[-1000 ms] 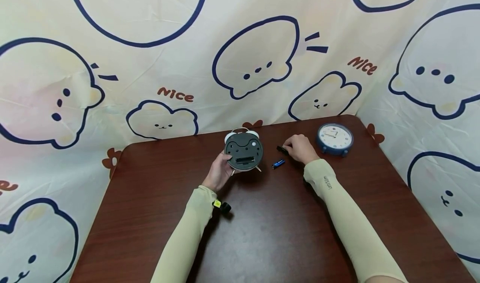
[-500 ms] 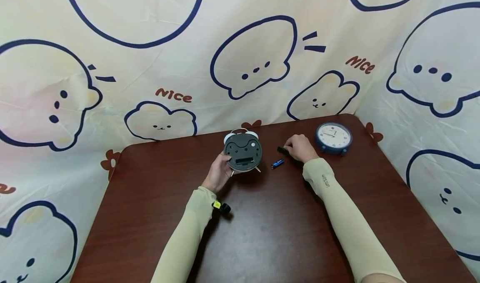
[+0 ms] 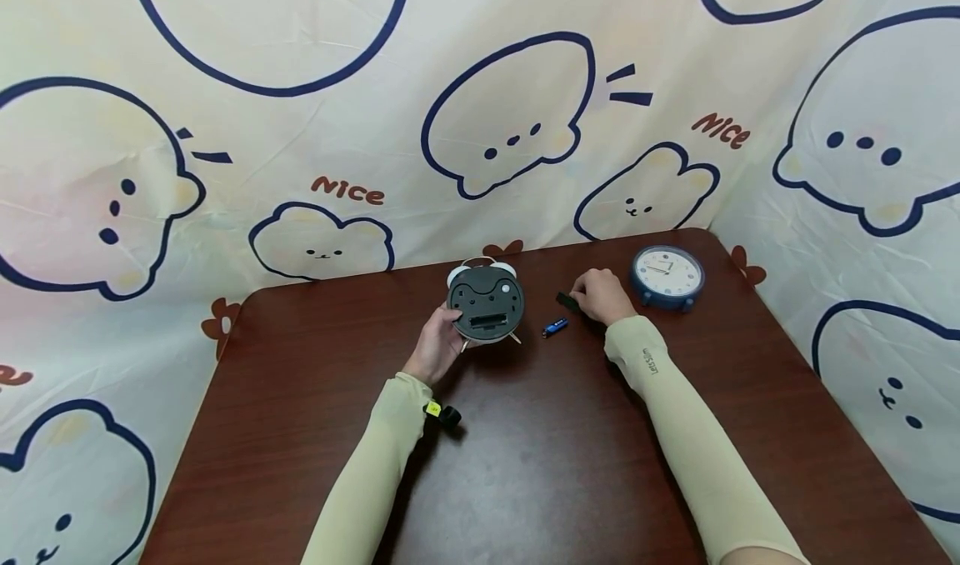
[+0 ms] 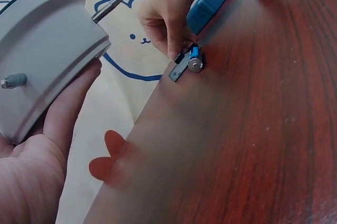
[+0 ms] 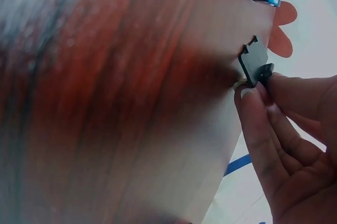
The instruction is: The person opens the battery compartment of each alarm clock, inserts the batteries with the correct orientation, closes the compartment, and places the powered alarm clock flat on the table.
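"What's moved since a second ago?"

"Very little. Only the dark cover plate point(image 5: 254, 61) looks slightly more slanted in the right hand point(image 3: 602, 294); the white alarm clock point(image 3: 487, 292) and the blue battery point(image 3: 555, 327) lie much as they did."

"How is the right hand holding it?"

"Pinched, thumb against fingertips, with the plate's free end sticking out towards the alarm clock."

"And the left hand point(image 3: 435, 348)?"

"Curled round the clock's lower left edge, thumb on the rim, with the back turned to the head camera. Its long slot point(image 3: 489, 321) is uncovered. I can't tell if anything sits inside; it's too dark."

"Where is the battery from there?"

"On the table point(image 3: 525, 448), between the clock and the right hand, touching neither. It lies just beside the plate, on the near side, so the right hand is the closer one."

"Do the long axes agree?"

"No. The slot runs nearly level across the lower back. Seen from the head, the battery's far end points away to the right, while the plate slopes the other way. I'd judge that either one needs a turn, and a shift to the left, to line up with the slot."
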`<state>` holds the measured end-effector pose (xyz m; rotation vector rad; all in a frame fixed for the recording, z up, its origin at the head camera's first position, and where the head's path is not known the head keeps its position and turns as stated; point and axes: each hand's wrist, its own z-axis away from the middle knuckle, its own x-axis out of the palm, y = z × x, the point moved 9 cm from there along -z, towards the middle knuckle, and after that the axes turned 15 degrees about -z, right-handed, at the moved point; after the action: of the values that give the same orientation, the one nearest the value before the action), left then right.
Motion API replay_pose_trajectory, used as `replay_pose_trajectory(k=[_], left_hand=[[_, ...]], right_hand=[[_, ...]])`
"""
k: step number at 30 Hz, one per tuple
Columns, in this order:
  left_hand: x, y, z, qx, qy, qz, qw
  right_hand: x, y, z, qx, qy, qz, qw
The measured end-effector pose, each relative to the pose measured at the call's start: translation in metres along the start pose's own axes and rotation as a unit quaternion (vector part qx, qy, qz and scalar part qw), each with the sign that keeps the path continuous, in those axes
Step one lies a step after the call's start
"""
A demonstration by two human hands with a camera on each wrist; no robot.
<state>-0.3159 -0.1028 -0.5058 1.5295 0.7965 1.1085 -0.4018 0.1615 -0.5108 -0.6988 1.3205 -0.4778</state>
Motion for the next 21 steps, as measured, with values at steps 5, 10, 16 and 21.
replay_pose_trajectory(k=[5,10,16,21], left_hand=[[0.000,-0.001,0.000,-0.002,-0.002,-0.003,1.0000],[0.000,-0.001,0.000,-0.002,-0.003,-0.004,1.0000],[0.001,0.001,0.000,0.000,0.000,-0.005,1.0000],[0.001,0.001,0.000,0.001,-0.001,-0.002,1.0000]], right_hand=[[-0.001,0.000,0.000,0.002,0.005,-0.002,1.000],[-0.001,0.000,0.001,0.004,0.008,0.001,1.000],[-0.003,-0.002,0.001,-0.002,0.017,-0.003,1.000],[-0.005,-0.013,0.003,-0.033,0.036,-0.053,0.997]])
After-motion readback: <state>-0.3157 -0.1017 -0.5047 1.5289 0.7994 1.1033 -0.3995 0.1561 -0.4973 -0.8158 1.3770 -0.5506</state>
